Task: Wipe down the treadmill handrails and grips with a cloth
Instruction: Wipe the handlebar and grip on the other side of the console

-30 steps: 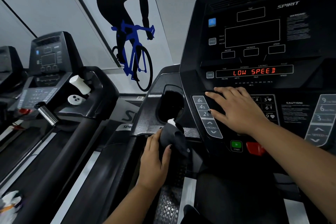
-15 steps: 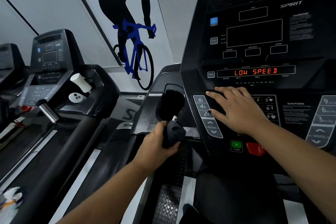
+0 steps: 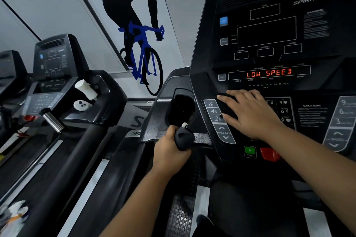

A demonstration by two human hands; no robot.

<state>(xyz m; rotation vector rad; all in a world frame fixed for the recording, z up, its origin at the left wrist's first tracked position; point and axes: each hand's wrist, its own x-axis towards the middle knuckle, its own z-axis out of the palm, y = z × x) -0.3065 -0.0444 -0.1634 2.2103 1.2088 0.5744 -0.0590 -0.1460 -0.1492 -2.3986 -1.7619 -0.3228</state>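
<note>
My left hand (image 3: 169, 155) grips a dark cloth (image 3: 185, 137) wrapped over the metal pulse grip (image 3: 202, 138) on the left of the black treadmill console (image 3: 269, 34). A small white tag pokes out of the cloth's top. My right hand (image 3: 252, 114) lies flat with spread fingers on the console panel, just right of the incline buttons (image 3: 217, 119). The display reads "LOW SPEED". The left side handrail (image 3: 119, 161) runs down toward me, below and left of the cloth.
A cup holder (image 3: 182, 107) opens just above the cloth. A green start button (image 3: 250, 151) and a red stop button (image 3: 269, 154) sit below my right hand. A second treadmill (image 3: 57, 86) stands to the left, with a white bottle (image 3: 85, 89) on it.
My left hand slid up along the grip, from lower on it, and closed round the cloth at the top. My right hand stayed in place on the console.
</note>
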